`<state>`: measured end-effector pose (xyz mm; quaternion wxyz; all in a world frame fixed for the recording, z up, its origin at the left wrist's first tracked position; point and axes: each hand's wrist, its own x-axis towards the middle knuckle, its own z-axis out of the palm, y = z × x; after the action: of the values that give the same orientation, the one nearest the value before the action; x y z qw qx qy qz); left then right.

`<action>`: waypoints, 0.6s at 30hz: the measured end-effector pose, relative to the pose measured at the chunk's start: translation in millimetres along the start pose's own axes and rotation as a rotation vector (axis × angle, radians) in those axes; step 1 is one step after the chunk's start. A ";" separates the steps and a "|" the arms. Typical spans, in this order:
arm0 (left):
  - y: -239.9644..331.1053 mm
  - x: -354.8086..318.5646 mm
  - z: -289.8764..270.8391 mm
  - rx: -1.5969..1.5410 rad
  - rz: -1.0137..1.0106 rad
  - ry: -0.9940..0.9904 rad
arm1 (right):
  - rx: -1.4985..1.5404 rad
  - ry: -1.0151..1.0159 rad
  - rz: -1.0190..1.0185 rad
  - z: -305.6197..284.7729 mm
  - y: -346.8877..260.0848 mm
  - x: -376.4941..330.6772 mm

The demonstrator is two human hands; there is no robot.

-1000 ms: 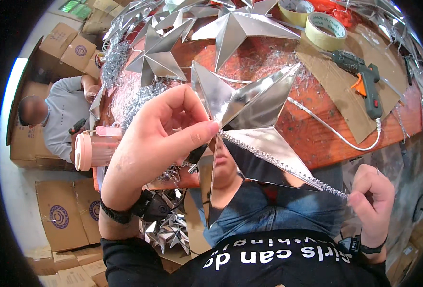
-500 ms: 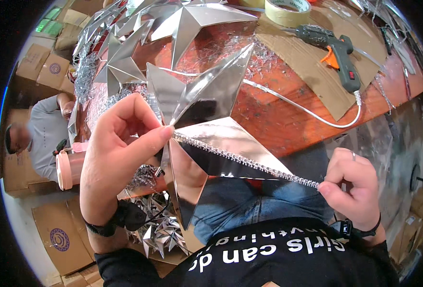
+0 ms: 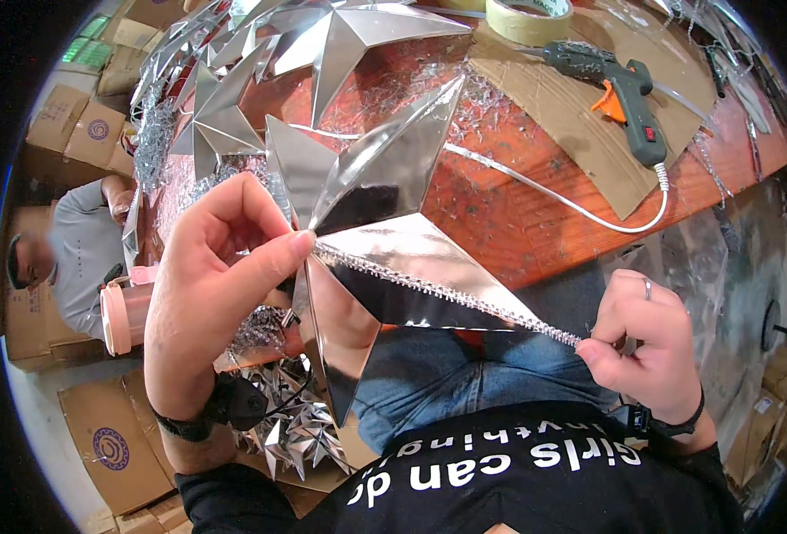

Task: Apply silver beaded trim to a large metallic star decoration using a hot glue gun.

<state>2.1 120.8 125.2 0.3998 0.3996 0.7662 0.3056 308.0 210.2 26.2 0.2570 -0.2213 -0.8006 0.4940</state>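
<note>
One mirrored star (image 3: 393, 240) is showing across the counter's (image 3: 527, 227) edge; the left hand (image 3: 229, 258) is pinching a sparkly strip (image 3: 447, 292) at its centre, the right hand (image 3: 643, 343) is grasping the strip's far end.

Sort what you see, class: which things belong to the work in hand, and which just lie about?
Belong to the work:
silver star, left hand at its middle
sparkly trim, pinched by right hand
glue gun, perhaps; it lies unheld

Lying about, it seems:
tape roll
pink cup
cardboard boxes
</note>
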 end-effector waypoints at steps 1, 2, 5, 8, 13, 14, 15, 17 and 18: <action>-0.2 0.2 0.2 -0.003 -0.002 0.000 | -0.005 0.008 -0.021 0.4 0.8 0.2; -0.5 0.4 0.3 -0.003 0.003 0.000 | -0.019 0.002 -0.028 1.7 1.7 0.5; -1.1 0.9 -0.1 -0.003 0.004 -0.001 | -0.045 0.010 -0.022 6.0 3.7 1.3; -2.6 1.0 -3.4 -0.021 -0.028 -0.018 | -0.053 0.005 -0.032 9.2 5.5 4.0; -15.9 0.0 -15.9 -0.426 -0.003 -0.024 | -0.272 -0.116 -0.199 -13.0 4.1 17.5; -21.1 -2.3 -18.3 -0.359 0.104 0.006 | -0.293 -0.083 -0.210 -20.5 1.2 20.1; -26.9 -6.1 -20.4 -0.291 0.210 0.037 | -0.252 0.074 -0.121 -27.6 -1.9 23.4; -39.6 -12.5 -23.7 0.098 0.465 0.149 | -0.513 0.362 0.159 -38.7 -3.3 35.2; -43.6 -23.5 -27.0 0.422 0.482 0.211 | -0.687 0.472 0.252 -41.7 1.5 45.4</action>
<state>-28.6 75.1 112.9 0.1433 0.6093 0.7333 0.2656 299.5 266.6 49.5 0.2820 -0.4970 -0.8044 0.1624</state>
